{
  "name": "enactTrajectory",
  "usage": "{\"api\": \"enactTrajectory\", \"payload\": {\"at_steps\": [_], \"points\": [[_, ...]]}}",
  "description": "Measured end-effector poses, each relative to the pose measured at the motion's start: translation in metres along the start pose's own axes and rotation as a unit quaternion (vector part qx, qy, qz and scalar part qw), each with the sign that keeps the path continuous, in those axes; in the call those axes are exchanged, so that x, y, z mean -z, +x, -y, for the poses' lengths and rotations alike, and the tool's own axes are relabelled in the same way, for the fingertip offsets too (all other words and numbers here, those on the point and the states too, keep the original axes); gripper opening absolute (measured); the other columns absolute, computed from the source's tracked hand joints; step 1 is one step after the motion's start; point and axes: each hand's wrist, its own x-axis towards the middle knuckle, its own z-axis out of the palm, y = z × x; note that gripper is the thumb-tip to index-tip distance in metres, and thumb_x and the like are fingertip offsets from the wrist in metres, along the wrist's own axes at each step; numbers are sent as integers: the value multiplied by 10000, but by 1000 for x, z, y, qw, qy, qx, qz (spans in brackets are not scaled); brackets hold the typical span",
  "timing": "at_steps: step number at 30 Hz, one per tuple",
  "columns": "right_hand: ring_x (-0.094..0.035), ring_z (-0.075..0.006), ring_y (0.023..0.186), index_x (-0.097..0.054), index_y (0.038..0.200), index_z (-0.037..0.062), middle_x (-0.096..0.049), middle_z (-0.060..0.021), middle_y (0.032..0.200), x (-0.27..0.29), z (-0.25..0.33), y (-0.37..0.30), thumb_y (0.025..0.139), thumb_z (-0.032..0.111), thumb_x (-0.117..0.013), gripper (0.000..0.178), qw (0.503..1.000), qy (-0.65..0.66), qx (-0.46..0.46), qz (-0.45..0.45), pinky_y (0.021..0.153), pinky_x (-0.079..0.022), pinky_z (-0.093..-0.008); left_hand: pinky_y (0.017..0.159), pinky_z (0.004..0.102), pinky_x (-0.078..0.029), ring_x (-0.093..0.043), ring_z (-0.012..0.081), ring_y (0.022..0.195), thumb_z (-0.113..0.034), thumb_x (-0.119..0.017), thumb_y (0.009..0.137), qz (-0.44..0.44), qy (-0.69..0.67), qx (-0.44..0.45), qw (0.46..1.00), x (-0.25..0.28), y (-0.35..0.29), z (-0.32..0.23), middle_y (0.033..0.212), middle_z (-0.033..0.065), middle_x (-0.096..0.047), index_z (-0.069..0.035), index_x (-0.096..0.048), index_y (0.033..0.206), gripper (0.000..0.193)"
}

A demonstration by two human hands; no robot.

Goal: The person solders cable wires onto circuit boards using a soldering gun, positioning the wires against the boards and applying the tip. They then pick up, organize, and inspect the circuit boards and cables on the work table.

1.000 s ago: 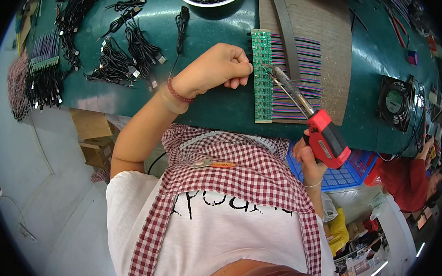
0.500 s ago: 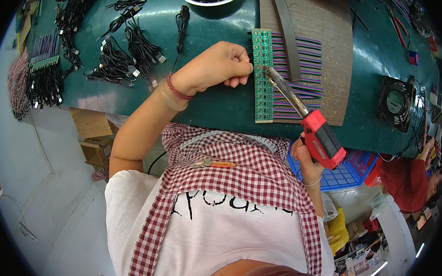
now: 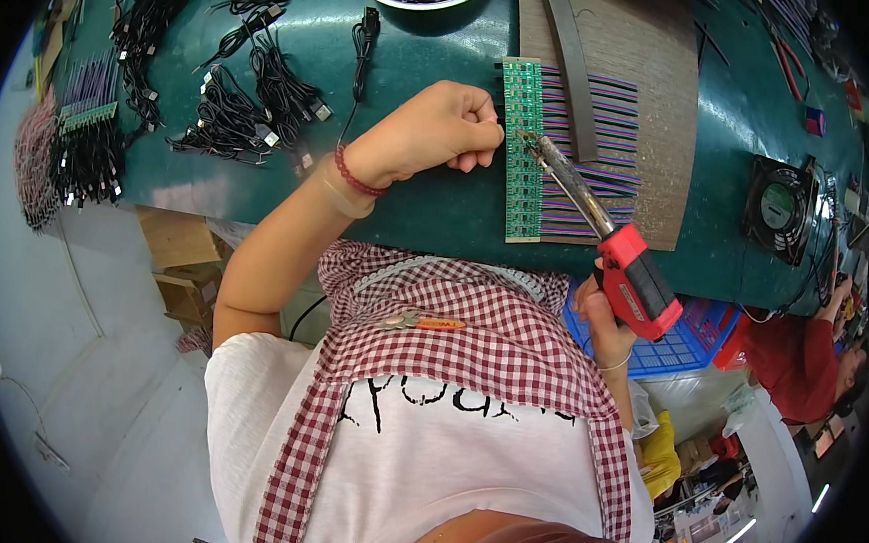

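Observation:
My left hand (image 3: 442, 134) is closed in a pinch at the left edge of a green circuit board panel (image 3: 520, 192); what the fingertips hold is hidden. A coiled black cable (image 3: 363, 56) lies above this wrist, and its lead runs down behind the wrist. In my right hand (image 3: 604, 325) is a red and black soldering iron (image 3: 639, 277), gripped by its handle. Its metal barrel slants up and left, with the tip over the panel close to my left fingertips. Rows of thin coloured wires (image 3: 595, 201) stick out from the panel's right side.
A grey metal bar (image 3: 572, 82) lies across the wires on a brown board (image 3: 663, 136). Black USB cables (image 3: 287, 82) lie at left, with a white bowl (image 3: 424, 4) of small black parts behind. A fan (image 3: 780, 206) stands at right, near another person's red sleeve (image 3: 793, 364).
The view has shifted slightly, moving the table things a little to the right. Both hands and the iron keep nearly the same places at the panel.

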Motion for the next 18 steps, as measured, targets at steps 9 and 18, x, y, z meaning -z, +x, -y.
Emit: {"api": "enactTrajectory", "payload": {"at_steps": [9,18], "points": [[-446,-123,554,-491,1192,-33,-478,-46,645,5,-14,-7,867,93,-576,358,999,-33,-8,13,537,-403,-274,452,171,-379,-483,36,505,-107,-585,858,1,0,-4,1000,0,0,0,640,20,-589,-42,-516,753,142],[-437,-130,539,-466,1192,-48,-461,-46,619,-6,11,-2,857,121,-586,394,1000,3,-17,-22,532,-396,-278,455,173,-382,-486,36,510,-115,-586,860,-1,-9,-2,1000,-1,-1,-1,637,20,-588,-42,-515,753,148]]}}
